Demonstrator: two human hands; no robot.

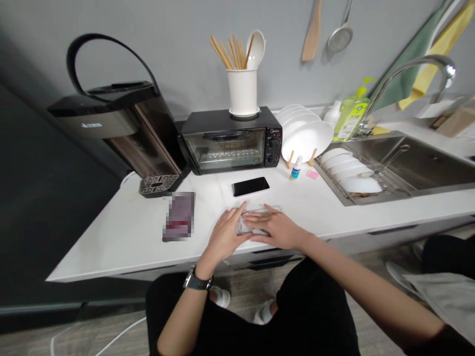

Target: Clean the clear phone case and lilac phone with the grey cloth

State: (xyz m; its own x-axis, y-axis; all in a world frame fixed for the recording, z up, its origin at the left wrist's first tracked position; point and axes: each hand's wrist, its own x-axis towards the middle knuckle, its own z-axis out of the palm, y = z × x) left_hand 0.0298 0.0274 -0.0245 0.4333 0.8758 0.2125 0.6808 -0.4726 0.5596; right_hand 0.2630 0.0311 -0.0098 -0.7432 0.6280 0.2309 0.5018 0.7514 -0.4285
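Note:
Both my hands rest on a small clear, greyish flat object (248, 225) lying on the white counter (326, 207) near its front edge. My left hand (226, 233), with a watch on the wrist, holds its left side with fingers curled round it. My right hand (275, 228) lies flat over its right part, fingers stretched toward the left. Most of the object is hidden under the hands, and I cannot make out what it is.
A black phone (250, 186) lies just behind the hands, a blurred dark red item (179, 216) to the left. Behind stand a toaster oven (232, 141), a water dispenser (118, 123), a plate rack (306, 136), a small bottle (296, 168) and a sink (404, 163).

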